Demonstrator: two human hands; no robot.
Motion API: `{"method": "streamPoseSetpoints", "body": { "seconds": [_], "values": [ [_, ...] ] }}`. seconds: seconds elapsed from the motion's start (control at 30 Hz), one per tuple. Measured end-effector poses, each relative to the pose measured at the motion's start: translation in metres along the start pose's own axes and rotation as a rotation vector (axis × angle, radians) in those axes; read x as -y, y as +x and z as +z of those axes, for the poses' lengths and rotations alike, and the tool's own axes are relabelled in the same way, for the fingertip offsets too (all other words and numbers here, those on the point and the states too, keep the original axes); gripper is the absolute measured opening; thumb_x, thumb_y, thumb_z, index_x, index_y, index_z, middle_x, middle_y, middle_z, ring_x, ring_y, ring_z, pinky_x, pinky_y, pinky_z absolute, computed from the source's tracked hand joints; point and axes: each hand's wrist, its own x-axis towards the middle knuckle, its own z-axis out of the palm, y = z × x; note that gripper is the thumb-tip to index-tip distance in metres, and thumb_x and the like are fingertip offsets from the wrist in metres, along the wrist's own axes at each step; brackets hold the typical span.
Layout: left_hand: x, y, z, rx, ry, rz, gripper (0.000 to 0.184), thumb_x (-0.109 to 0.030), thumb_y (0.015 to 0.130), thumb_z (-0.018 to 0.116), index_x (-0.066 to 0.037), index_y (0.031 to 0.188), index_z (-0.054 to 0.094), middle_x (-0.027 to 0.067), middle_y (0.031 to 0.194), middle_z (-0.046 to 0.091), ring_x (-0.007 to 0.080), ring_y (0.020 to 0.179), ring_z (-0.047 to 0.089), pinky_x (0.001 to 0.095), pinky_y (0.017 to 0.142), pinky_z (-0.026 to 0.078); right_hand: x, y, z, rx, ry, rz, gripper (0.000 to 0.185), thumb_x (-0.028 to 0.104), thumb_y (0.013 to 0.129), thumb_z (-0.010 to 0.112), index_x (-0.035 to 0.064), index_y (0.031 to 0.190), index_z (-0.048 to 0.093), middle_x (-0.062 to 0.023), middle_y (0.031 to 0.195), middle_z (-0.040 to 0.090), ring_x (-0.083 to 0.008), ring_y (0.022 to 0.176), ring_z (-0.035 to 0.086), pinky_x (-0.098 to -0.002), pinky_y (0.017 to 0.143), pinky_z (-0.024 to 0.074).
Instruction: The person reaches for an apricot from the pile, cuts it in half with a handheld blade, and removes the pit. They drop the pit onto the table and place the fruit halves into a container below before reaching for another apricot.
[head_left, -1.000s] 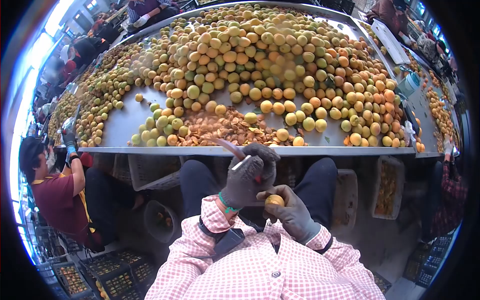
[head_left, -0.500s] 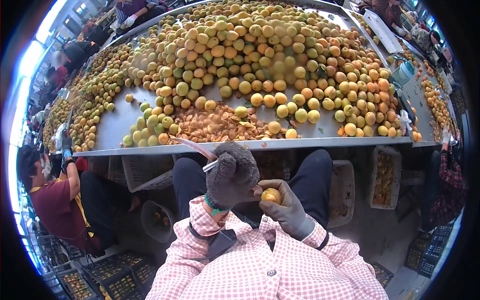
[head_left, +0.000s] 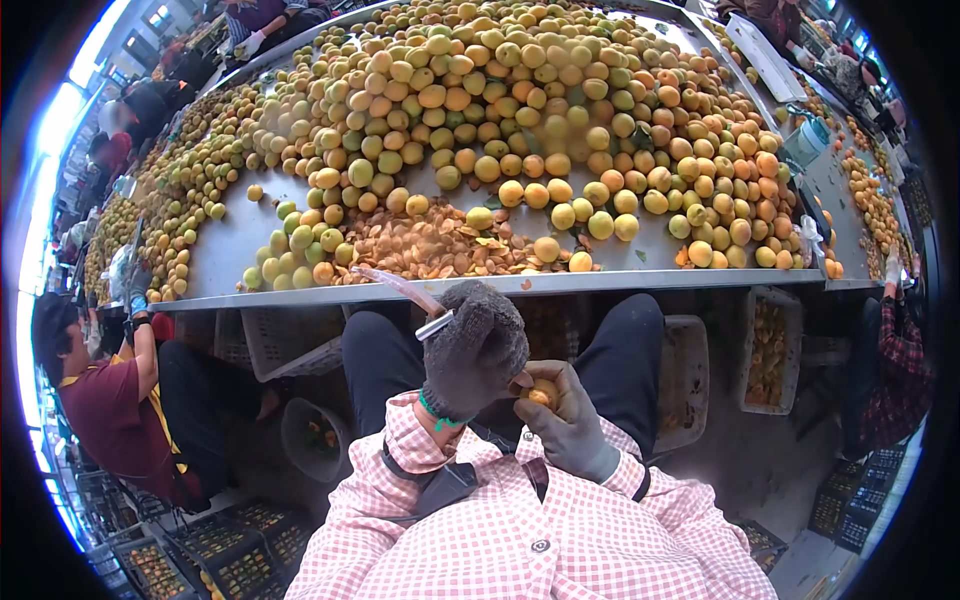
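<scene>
My left hand [head_left: 472,350], in a dark grey knit glove, is closed around a slim tool [head_left: 400,287]. The tool has a pinkish translucent length and a silver band; its other end is hidden by the hand. In a grey glove, my right hand [head_left: 572,425] grips an apricot [head_left: 541,394] between thumb and fingers. Paler flesh shows on part of the fruit. Both hands are close together above my lap, with the left fingertips beside the apricot. Ahead lies a pile of orange-brown apricot pits and scraps [head_left: 430,245] near the table edge.
Heaped apricots [head_left: 480,90] cover much of the metal table [head_left: 560,285]. Below it are a white crate [head_left: 290,345], a bucket [head_left: 312,440], a pale tub [head_left: 685,375] and a crate of fruit pieces [head_left: 770,350]. A person [head_left: 115,400] sits at left; others work around.
Both hands have shifted slightly, the left a little right and the tool tilting more downward to the right. My right fingers now cover more of the apricot.
</scene>
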Motion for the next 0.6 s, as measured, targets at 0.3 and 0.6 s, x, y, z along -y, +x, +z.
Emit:
{"method": "streamPoseSetpoints", "body": {
  "seconds": [0.3,0.6],
  "values": [
    [0.009,0.003,0.001,-0.214,0.026,-0.159,0.021,-0.026,0.095,0.052,-0.006,0.088,0.054,-0.0006,0.062,0.045,0.0071,0.046,0.039,0.0208,0.041,0.031,0.001,0.001,0.002,-0.045,-0.128,-0.046,0.034,0.012,0.09,0.06,0.0013,0.116,0.042,-0.0047,0.102,0.052,-0.0045,0.08,0.046,-0.0189,0.071,0.0405],
    [0.009,-0.002,0.007,-0.046,0.5,-0.228,0.022,-0.027,0.093,0.055,-0.006,0.088,0.058,-0.0022,0.058,0.045,0.0062,0.045,0.039,0.0205,0.041,0.029,0.023,0.001,-0.012,0.095,0.322,0.602,0.031,0.006,0.088,0.061,0.002,0.114,0.043,-0.0049,0.094,0.055,-0.0054,0.074,0.049,-0.02,0.065,0.0421]
  ]
}}
